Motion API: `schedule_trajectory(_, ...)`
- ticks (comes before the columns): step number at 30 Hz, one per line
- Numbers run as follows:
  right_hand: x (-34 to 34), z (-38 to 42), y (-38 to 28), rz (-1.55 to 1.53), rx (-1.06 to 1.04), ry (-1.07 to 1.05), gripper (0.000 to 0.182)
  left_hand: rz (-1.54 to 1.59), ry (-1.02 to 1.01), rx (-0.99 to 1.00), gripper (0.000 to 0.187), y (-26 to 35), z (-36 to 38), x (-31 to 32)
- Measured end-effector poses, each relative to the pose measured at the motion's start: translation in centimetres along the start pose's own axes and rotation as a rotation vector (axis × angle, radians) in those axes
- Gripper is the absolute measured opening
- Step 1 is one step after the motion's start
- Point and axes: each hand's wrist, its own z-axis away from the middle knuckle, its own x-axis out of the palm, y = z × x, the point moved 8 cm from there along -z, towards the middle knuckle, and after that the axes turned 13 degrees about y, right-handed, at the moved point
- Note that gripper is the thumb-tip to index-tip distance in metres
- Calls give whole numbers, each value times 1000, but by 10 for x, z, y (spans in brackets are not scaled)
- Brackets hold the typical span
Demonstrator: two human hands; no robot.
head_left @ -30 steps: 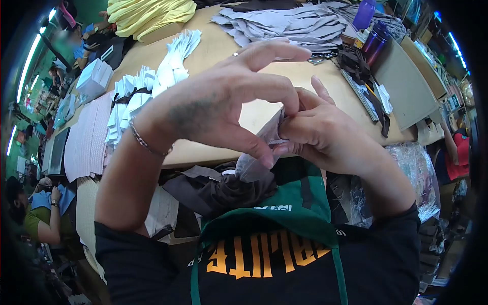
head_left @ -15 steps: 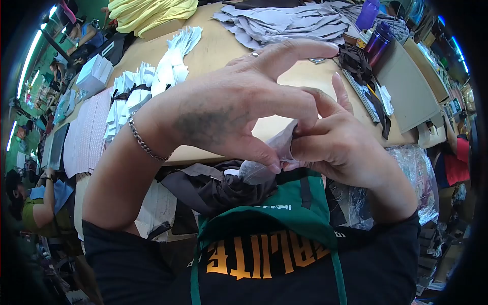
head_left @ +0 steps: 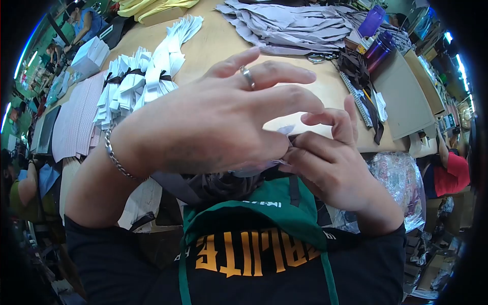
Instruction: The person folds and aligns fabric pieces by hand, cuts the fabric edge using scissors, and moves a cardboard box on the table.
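A small grey fabric piece [head_left: 249,170], mostly hidden, lies between my hands above the table's near edge. My left hand [head_left: 229,112], wearing a ring and a chain bracelet, covers much of it; its thumb and index finger meet at the fabric while the other fingers reach out. My right hand [head_left: 330,157] pinches the fabric's right end with thumb and index finger, its other fingers raised. Below them, dark grey cloth [head_left: 218,188] is bunched over the green apron [head_left: 254,216].
White strips [head_left: 122,89] in tied bundles and pink-white sheets [head_left: 76,122] lie left. Grey cloth pieces [head_left: 290,25] are stacked at the back. A purple bottle [head_left: 378,48], notebook [head_left: 358,96] and clear plastic [head_left: 399,178] are right. Other people [head_left: 452,170] are at both sides.
The view has shifted slightly. My left hand has turned and its fingers now reach over the fabric, hiding more of it. My right hand's fingers have curled closer to the fabric's end.
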Motion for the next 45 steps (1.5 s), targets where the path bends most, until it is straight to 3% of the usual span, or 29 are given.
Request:
schedule_trajectory(4, 4, 5, -11, 48, -30, -26, 9, 128, -25, -129, 20, 0, 5, 2)
schedule_trajectory(8, 4, 7, -20, 92, -53, -48, 8, -94, -154, -105, 11, 9, 10, 3)
schedule_trajectory(9, 3, 8, -16, 94, 22, 2, 6, -178, -174, -89, 9, 13, 12, 4)
schedule_trajectory(16, 13, 29, -35, 211, 36, -58, 7, -351, 70, -130, 5, 38, 35, 9)
schedule_trajectory(20, 11, 37, -50, 133, 22, -127, 5, -395, 95, -71, 16, 56, 46, 9)
schedule_trajectory(24, 7, 35, -55, 43, 36, -213, 6, -348, 51, -137, 22, 59, 48, 3)
schedule_trajectory(27, 6, 30, -47, -87, 95, -285, 9, -304, -76, -159, 20, 54, 44, 9)
schedule_trajectory(30, 16, 22, -32, -338, 190, -379, 18, -361, -262, -22, 16, 45, 30, 11)
schedule_trajectory(35, 34, 0, 6, -368, 351, -538, 27, -510, -246, 142, 8, 32, -8, 17)
schedule_trajectory(36, 42, -3, 17, -374, 390, -626, 26, -402, -286, 113, 7, 19, -11, 15)
schedule_trajectory(38, 41, -19, 23, -591, 305, -363, 30, -186, -366, 41, 5, -6, -16, 10)
schedule_trajectory(39, 45, -22, 29, -608, 325, -425, 32, 18, -340, -100, 5, -23, -14, 14)
schedule_trajectory(41, 53, -26, 38, -645, 367, -555, 36, -120, -312, -31, 8, -31, -12, 9)
schedule_trajectory(44, 69, -19, 41, -484, 434, -837, 42, -55, -220, -53, 8, -33, -3, 17)
schedule_trajectory(45, 71, -13, 40, -369, 371, -923, 51, -7, -197, -41, 9, -32, -4, 22)
